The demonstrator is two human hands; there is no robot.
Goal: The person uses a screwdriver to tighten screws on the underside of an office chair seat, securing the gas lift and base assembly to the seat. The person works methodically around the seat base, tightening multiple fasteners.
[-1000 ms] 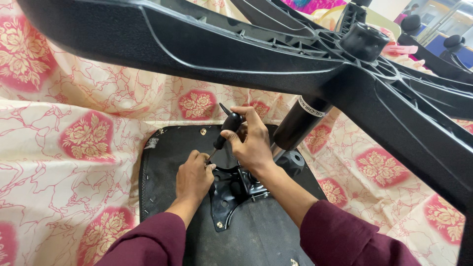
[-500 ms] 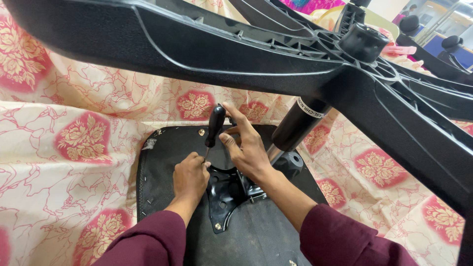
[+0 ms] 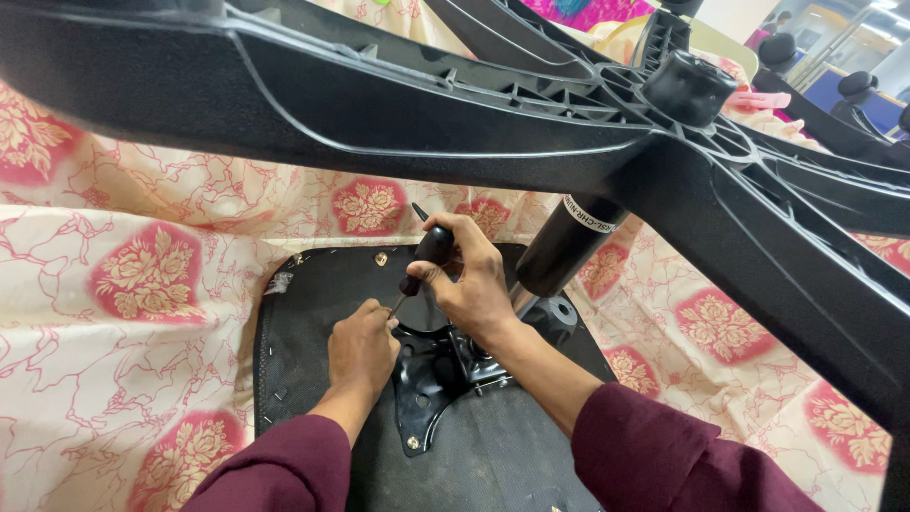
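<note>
The screwdriver (image 3: 427, 258) is a small, light, stiff tool with a thick black handle and a thin metal shaft. The handle looks easy to hold and not slippery, so the handle is the best place to take it. The right hand (image 3: 469, 280) has its grip wrapped tight around that handle, with the tool tilted and its tip pointing down. The left hand (image 3: 362, 343) sits just below, with its grip pinched narrow at the tip of the shaft; I cannot tell if it pinches a screw there. The tip meets the black metal plate (image 3: 431, 379), which is hard and heavy-looking and is fixed on the dark underside of a chair seat (image 3: 313, 294). The seat lies upside down near the middle of a flowery cloth (image 3: 142, 275) that covers the surface below. A black cylinder (image 3: 564, 248) rises from the plate up to the big black star-shaped chair base (image 3: 455, 104), which looks stiff and bulky and stands over both hands.
</note>
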